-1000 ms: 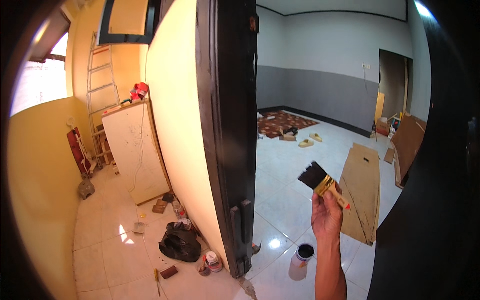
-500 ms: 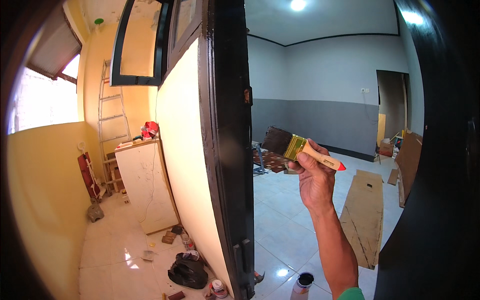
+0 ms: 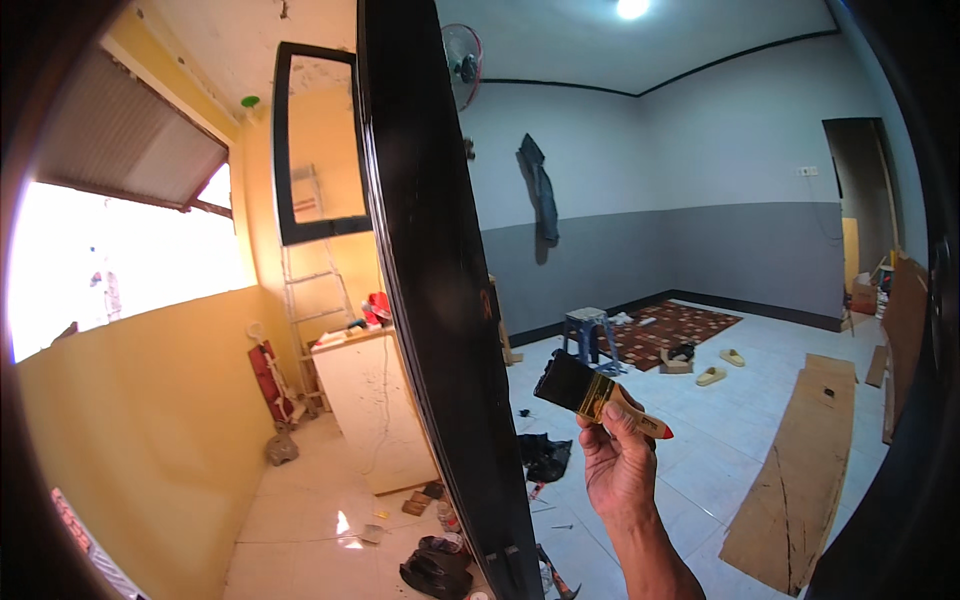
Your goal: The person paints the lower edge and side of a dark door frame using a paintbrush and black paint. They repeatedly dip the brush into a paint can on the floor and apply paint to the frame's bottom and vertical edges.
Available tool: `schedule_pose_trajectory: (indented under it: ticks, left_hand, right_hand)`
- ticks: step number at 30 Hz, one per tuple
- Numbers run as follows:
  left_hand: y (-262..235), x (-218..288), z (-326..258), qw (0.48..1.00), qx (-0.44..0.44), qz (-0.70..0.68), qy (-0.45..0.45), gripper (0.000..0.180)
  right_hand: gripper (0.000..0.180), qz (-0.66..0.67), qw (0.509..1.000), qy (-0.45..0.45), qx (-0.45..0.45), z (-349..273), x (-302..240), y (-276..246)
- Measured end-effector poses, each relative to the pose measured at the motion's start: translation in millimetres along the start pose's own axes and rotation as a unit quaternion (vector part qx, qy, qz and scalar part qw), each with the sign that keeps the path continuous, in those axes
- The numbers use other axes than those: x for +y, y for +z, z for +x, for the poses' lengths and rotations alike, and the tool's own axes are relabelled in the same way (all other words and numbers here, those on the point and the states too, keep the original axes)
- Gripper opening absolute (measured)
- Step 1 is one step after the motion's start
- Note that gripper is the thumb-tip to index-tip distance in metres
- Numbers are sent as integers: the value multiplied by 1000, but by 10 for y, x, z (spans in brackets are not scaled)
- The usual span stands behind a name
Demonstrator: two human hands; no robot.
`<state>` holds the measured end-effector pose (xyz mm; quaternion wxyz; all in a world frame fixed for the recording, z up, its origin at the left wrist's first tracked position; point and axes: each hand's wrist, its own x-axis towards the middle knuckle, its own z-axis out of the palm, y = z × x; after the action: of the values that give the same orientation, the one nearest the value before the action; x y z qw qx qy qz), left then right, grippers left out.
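Note:
My right hand (image 3: 617, 462) is closed around the wooden handle of a wide paintbrush (image 3: 577, 388), thumb on the near side. The handle ends in a red tip, a gold-coloured metal band sits in the middle, and the dark, paint-coated bristles point up and left. Just left of the bristles, and apart from them as far as I can tell, stands the edge of a tall, glossy black door (image 3: 430, 270). My left hand is out of the picture.
A hammer (image 3: 558, 578) and a black plastic bag (image 3: 545, 457) lie on the tiles by the door's foot. Farther back are a blue stool (image 3: 590, 338), a patterned mat (image 3: 690, 325) and yellow sandals (image 3: 711, 376). Flat cardboard (image 3: 795, 470) lies at right; a white cabinet (image 3: 375, 410) stands left.
The view has shifted, bringing the stool, mat and sandals into sight; the paint can has left the picture. My right hand, still holding the paintbrush, appears lower.

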<state>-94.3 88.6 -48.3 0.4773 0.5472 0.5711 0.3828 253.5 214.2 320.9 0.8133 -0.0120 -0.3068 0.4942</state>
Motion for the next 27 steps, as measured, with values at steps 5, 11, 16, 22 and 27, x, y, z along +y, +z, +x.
schedule_pose_trajectory:
  ticks: [5,11,16,22,27]
  left_hand:
    - [-391,-292,-327,965,190,140,116,40]
    - [-525,-219,-924,732,416,493,218,44]
    - [-371,-211,-775,743,454,443,213,51]
    - [-334,-497,-328,778,412,413,234,54]
    - [17,-381,119,811,355,386,260,53]
  right_hand:
    - [40,47,998,-1,-46,348,-260,384]
    - [35,-104,979,-106,-137,384,-189,442]
    - [23,-373,757,-377,-382,433,-231,417]
    - [30,-458,592,-482,-456,978,-129,1061]
    - [26,-459,441,-678,-368,1360,-513,1866]
